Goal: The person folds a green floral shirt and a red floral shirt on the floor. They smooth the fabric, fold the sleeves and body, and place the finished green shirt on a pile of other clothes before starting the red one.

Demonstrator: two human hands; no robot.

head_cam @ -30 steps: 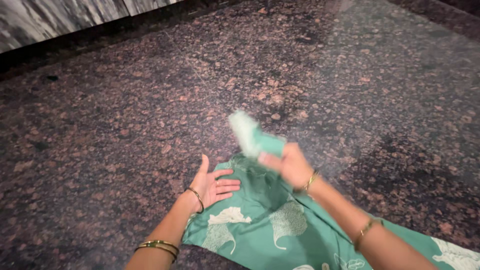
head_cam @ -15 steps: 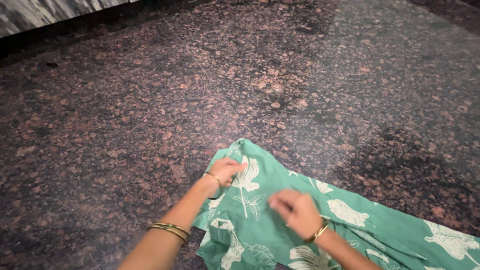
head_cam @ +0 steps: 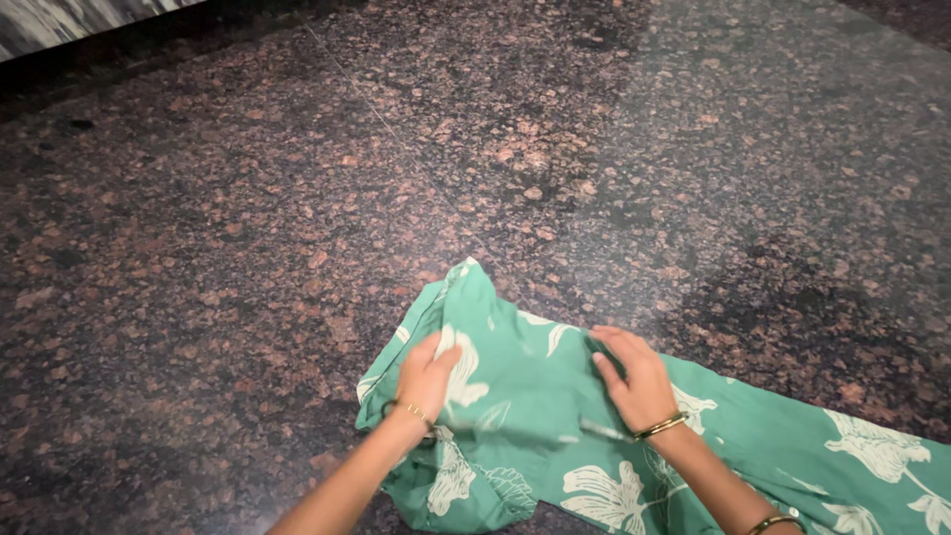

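Both hands flat, open, gripping nothing | left hand (head_cam: pixel 428 374) and right hand (head_cam: pixel 634 381) press green floral garment (head_cam: pixel 535 416) on granite floor (head_cam: pixel 248 228) | step: smoothing the fold | next needs: firm pinch on cloth edge

The floor (head_cam: pixel 248 248) is dark polished granite, speckled with brown and reddish flecks on black. A thin seam (head_cam: pixel 396 129) runs across it on a slant from the top. Soft light glints off the upper right. A pale streaked strip (head_cam: pixel 59 20) edges the top left corner.
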